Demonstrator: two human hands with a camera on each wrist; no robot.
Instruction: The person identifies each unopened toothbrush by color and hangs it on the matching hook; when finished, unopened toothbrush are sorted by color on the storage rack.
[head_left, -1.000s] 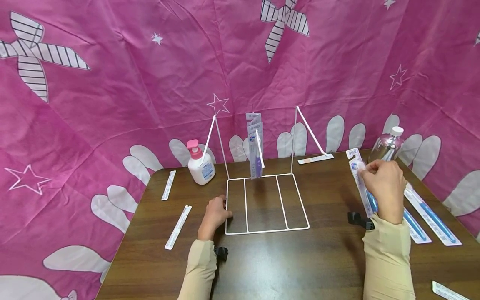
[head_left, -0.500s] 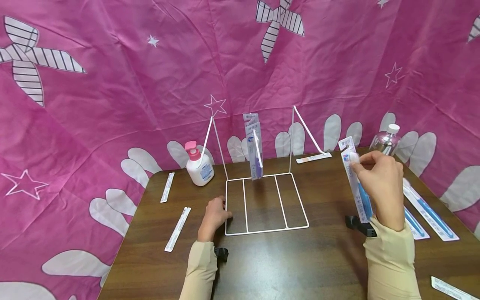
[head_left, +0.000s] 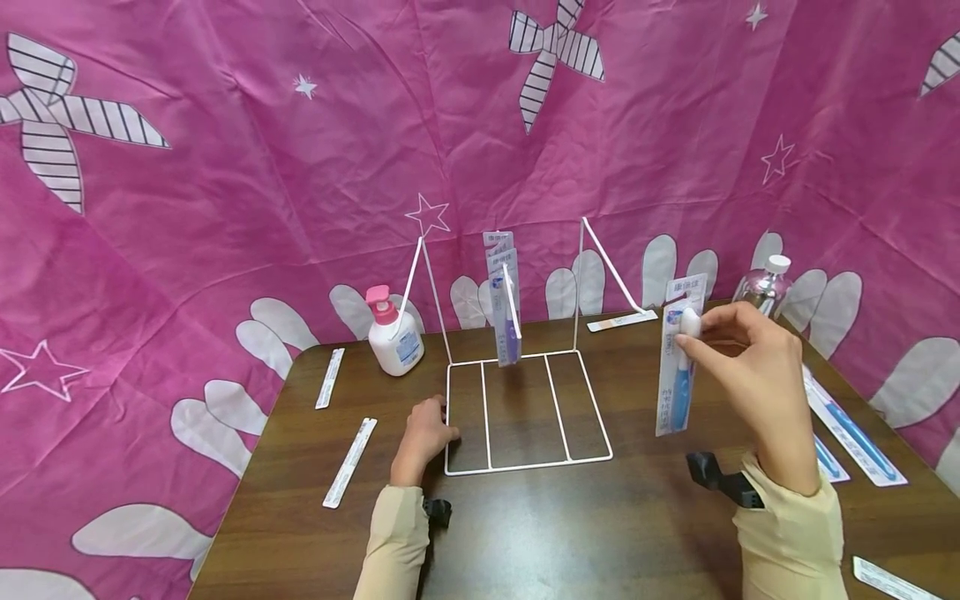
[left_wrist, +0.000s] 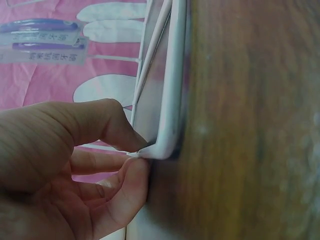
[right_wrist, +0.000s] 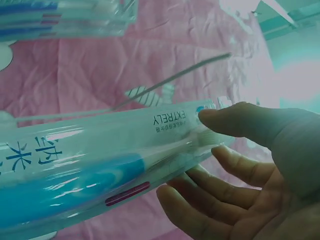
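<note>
My right hand (head_left: 753, 358) pinches a packaged toothbrush (head_left: 678, 396) with a blue handle by its upper side. The pack hangs nearly upright, raised over the table right of a white wire rack (head_left: 528, 466). In the right wrist view the thumb presses the clear pack's (right_wrist: 75, 185) brush-head end, fingers behind. My left hand (head_left: 423, 433) rests at the rack's left side; in the left wrist view its thumb and a finger pinch the white wire (left_wrist: 172, 75) near a corner. Purple-handled toothbrush packs (head_left: 504, 325) hang from the rack's middle hook.
A white pump bottle (head_left: 397, 346) with pink top stands behind the rack's left. Blue toothbrush packs (head_left: 855, 425) and a clear bottle (head_left: 763, 290) are beyond the right hand. Slim packs (head_left: 349, 463) lie at left, another (head_left: 622, 321) under the right hook. Pink cloth (head_left: 225, 167) hangs behind.
My right hand has lifted the blue toothbrush pack off the right side of the table and brought it leftward, turning it more upright. The left hand has stayed on the rack.
</note>
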